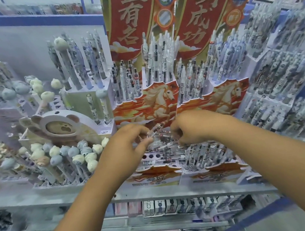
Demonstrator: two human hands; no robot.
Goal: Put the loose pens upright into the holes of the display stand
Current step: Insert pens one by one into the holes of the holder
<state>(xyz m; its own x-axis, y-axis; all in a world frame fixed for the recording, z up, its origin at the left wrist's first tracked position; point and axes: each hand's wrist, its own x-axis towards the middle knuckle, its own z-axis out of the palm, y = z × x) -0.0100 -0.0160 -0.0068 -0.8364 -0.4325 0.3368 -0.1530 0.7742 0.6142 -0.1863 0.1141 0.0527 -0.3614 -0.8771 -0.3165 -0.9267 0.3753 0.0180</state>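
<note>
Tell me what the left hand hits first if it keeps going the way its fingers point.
Probably the loose pens lying between both hands; the left hand points right toward them, though depth is unclear.

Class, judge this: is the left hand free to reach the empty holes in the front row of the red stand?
Probably yes: the left hand sits just above the empty holes, nothing between, though it grips loose pens.

upright pens (159,64) behind, empty holes (153,156) in front

loose pens (161,143): clear glossy plastic barrels, paper price labels;
display stand (146,104): printed cardboard, kinda satin sheen;
bear toppers (54,151): soft matt rubbery look;
shelf edge (176,191): smooth grey metal
</note>
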